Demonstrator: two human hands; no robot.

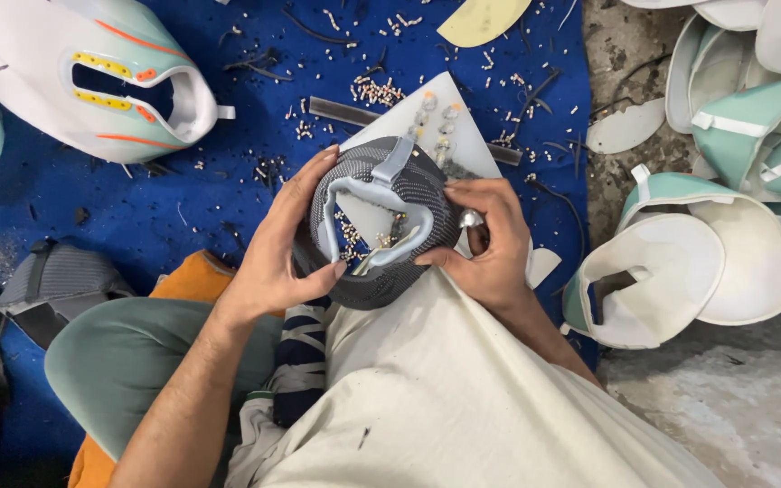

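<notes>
1. We see a blue mat (228,208) spread over the floor, covering most of the view from the left edge across to a strip of bare grey floor (743,416) along the right edge.
2. Our lap, in pale cream cloth (463,398), fills the near middle, with a green-clad knee (128,361) to its left.
3. A white shoe upper (38,81) with orange and yellow trim lies at the far left corner of the mat.
4. A pile of white and mint-green shoe uppers (743,136) sits on the bare floor at the far right; one more upper of that kind (680,262) lies nearer, at the mat's right edge.
5. The grey knit shoe upper (381,221), with a pale blue lining and a grey pull tab, is held over the middle of the mat, just beyond our lap.
6. Our left hand (277,248) has its grip closed on the upper's left side, thumb on the near rim.
7. Our right hand (494,239) has its grip closed on the upper's right side; a small shiny metal piece (470,218) shows at its fingers, and we cannot tell what it is.
8. A white board (445,126) lies under the upper.
9. Small pale eyelets (372,90) lie scattered over the far part of the mat.
</notes>
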